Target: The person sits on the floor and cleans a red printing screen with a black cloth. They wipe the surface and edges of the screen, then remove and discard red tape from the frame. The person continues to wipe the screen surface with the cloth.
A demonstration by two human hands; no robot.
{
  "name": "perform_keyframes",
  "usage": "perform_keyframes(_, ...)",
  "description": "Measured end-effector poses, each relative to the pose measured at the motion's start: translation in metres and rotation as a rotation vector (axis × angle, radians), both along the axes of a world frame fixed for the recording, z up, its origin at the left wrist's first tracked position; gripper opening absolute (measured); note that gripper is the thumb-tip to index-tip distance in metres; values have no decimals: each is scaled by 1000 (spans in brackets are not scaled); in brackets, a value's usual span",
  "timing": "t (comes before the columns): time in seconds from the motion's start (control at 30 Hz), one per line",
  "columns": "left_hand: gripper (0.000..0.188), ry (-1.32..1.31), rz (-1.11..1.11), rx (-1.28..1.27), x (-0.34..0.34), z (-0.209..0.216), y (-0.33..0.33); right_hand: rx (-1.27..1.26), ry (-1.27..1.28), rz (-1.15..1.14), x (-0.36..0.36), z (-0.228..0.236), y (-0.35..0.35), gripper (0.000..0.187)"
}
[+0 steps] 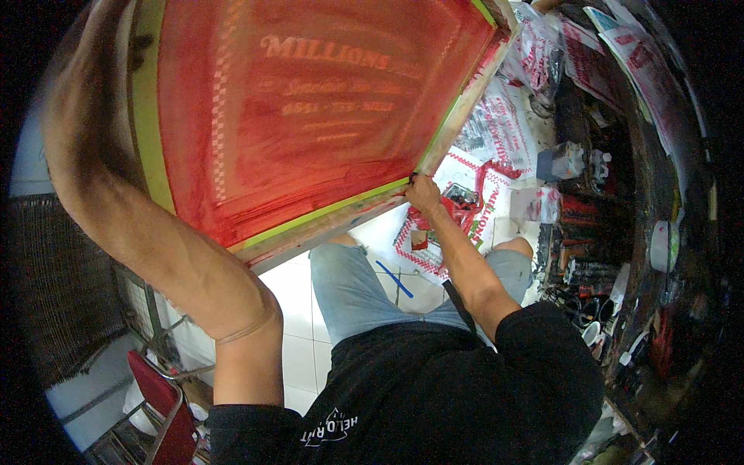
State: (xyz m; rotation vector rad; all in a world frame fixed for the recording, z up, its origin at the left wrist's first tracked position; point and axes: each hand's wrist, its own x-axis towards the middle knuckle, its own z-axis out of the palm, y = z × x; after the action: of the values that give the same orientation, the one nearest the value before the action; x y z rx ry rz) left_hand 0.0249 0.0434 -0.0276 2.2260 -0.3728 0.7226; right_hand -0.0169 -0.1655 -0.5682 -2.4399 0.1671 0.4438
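A large screen-printing frame [310, 116] with red-stained mesh, pale lettering and yellow-green tape along its inner edges is tilted up before me. My right hand [423, 192] is closed on its near right corner. My left arm runs up along the frame's left side. At the upper left rim of the picture my left hand [93, 70] lies against that side, its fingers hidden or cut off. Below the right corner are printed white sheets [496, 194] with red checkered borders, and red-smeared items on them.
White floor tiles [298, 356] show around my legs. At the right a dark, cluttered shelf [581, 256] holds bottles, containers and cables. More printed sheets hang at the upper right. A dark red chair [155, 387] stands at the lower left, near a dark woven panel [62, 287].
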Motion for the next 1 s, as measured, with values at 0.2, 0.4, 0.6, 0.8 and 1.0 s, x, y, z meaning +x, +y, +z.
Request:
perform_keyframes(0.2,33,7,41,-82,13,-4,12,386,214,-189,15,5,-22,24)
perform_keyframes(0.4,34,15,73,-141,19,-4,17,570,-365,-700,-2,1,7,28)
perform_keyframes(0.6,34,27,110,-209,28,-6,26,343,-288,-873,5,20,48,29)
perform_keyframes(0.8,33,-7,22,-119,20,-3,30,419,-559,-665,-23,66,95,25)
perform_keyframes(1.0,37,-41,-19,-26,18,-11,21,952,-373,-383,-49,104,37,28)
